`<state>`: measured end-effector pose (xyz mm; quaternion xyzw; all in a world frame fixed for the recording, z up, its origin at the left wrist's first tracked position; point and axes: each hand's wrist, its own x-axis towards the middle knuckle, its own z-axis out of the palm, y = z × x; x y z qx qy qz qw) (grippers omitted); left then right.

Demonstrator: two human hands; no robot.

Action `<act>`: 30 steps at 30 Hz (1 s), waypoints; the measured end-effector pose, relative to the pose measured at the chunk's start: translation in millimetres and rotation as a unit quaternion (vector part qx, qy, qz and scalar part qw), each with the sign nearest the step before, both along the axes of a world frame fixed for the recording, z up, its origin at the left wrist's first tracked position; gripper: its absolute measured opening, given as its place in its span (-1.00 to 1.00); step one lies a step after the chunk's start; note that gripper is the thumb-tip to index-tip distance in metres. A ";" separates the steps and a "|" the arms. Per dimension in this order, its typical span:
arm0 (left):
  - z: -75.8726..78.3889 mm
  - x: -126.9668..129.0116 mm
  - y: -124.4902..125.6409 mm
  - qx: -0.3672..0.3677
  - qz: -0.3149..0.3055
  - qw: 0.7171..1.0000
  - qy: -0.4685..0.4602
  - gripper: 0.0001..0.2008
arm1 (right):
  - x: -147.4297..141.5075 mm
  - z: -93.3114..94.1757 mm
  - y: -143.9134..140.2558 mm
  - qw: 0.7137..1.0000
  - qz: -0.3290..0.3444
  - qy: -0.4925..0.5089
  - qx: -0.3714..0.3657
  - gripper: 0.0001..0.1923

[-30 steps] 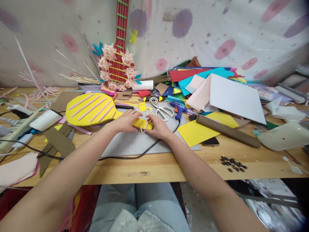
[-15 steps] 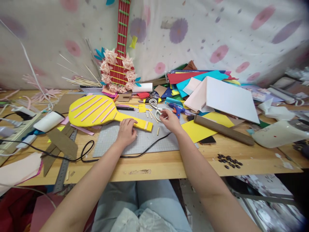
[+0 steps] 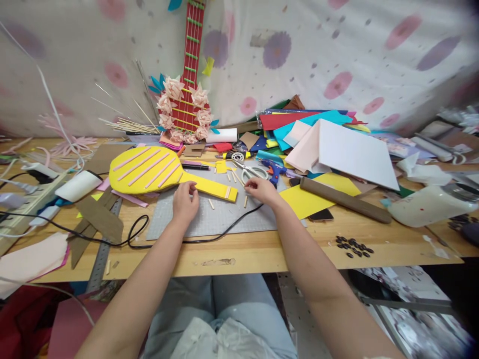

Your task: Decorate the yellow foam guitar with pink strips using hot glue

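Now the left hand (image 3: 185,202) rests loose-fingered by the yellow paddle's handle (image 3: 211,188), the right hand (image 3: 261,190) at three o'clock pinches something unclear, and a nudge could scatter the loose sticks (image 3: 211,204).

From my feed: both forearms bare, no sleeves, watch or rings visible on left hand (image 3: 185,202) or right hand (image 3: 262,191). Below the table edge (image 3: 232,264): light blue jeans, white crumpled cloth on lap.
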<state>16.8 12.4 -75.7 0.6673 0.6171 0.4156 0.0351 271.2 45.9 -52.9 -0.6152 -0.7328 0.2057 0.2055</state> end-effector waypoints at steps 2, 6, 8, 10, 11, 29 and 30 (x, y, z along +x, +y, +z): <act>2.0 -1.5 -1.1 -0.011 0.001 1.000 -0.005 -0.82 | 7.6 4.6 -3.0 0.997 0.079 0.006 -0.021 -0.73; 8.8 -4.6 -5.7 -0.068 -0.087 0.994 0.023 -0.75 | 10.1 9.7 -11.5 0.988 0.147 -0.015 -0.051 -0.46; 12.4 -3.6 -8.3 -0.098 -0.152 0.981 0.070 -0.66 | 7.0 10.0 -13.9 0.986 0.155 -0.028 -0.047 -0.50; 15.0 -0.7 -10.4 -0.110 -0.188 0.969 0.120 -0.59 | 4.8 10.2 -14.1 0.986 0.160 -0.031 -0.046 -0.57; 15.8 1.0 -11.3 -0.111 -0.194 0.965 0.138 -0.59 | 4.4 10.6 -13.6 0.987 0.155 -0.025 -0.044 -0.60; 51.3 -31.6 30.1 -0.137 -0.218 0.959 0.114 -0.68 | -71.5 -17.4 -1.6 0.971 0.118 0.092 0.187 -0.51; 54.4 -31.5 33.8 -0.142 -0.223 0.956 0.125 -0.69 | -71.2 -17.0 -1.8 0.970 0.119 0.099 0.189 -0.52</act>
